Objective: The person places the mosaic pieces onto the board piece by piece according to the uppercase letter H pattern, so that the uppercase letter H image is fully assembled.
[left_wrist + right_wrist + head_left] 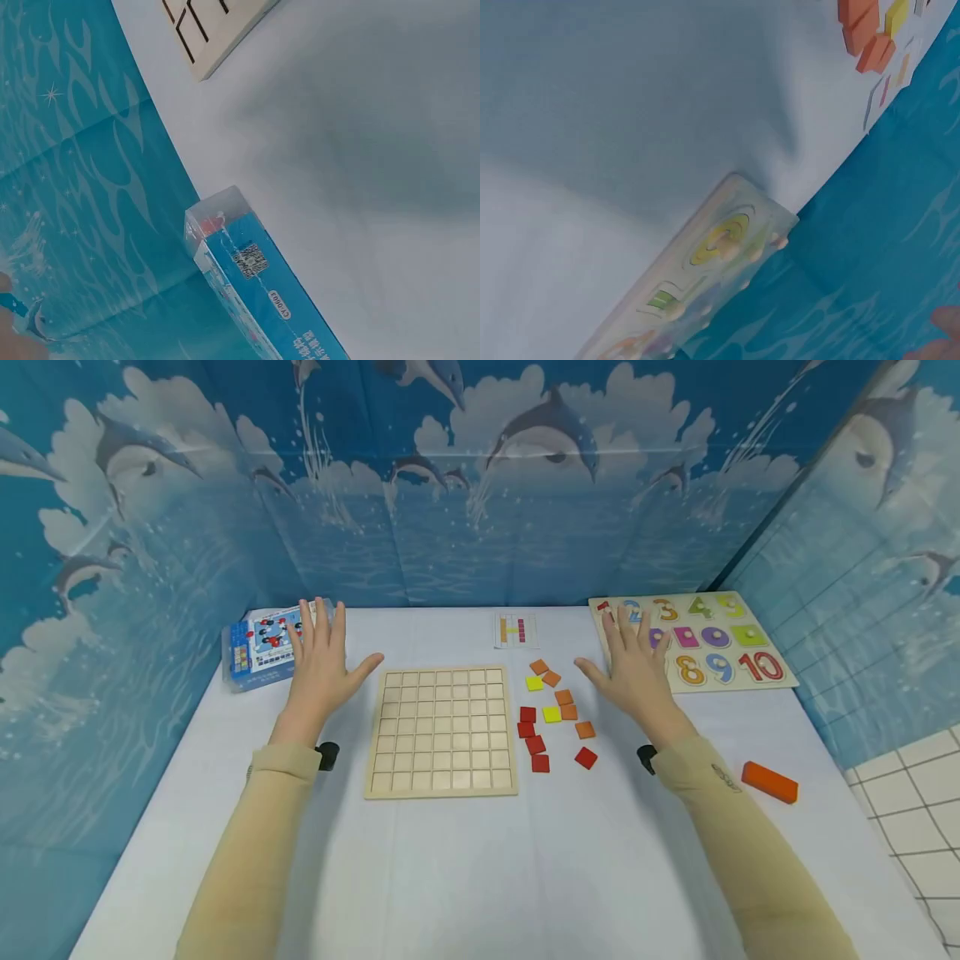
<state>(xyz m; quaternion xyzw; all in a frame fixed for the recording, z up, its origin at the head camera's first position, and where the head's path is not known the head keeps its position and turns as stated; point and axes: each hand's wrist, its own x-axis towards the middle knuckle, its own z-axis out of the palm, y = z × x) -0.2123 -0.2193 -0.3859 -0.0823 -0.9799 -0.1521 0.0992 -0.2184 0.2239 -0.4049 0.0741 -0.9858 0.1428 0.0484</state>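
My left hand [322,656] is held up with its fingers spread, between a blue box [262,647] and a wooden grid board [441,735]. It grips nothing. My right hand [633,672] is raised the same way, fingers apart, in front of a number puzzle board [723,681]. Between the board and that hand lie loose square tiles: several red ones [535,744], several orange ones [585,729] and two yellow ones [552,715]. The left wrist view has the blue box [277,292] and a corner of the grid board [225,45].
A small printed card [516,631] with a coloured tile pattern lies at the table's back edge. An orange block [769,782] rests at the far right. Dolphin-printed curtains [480,543] border the back and sides of the white table [450,877].
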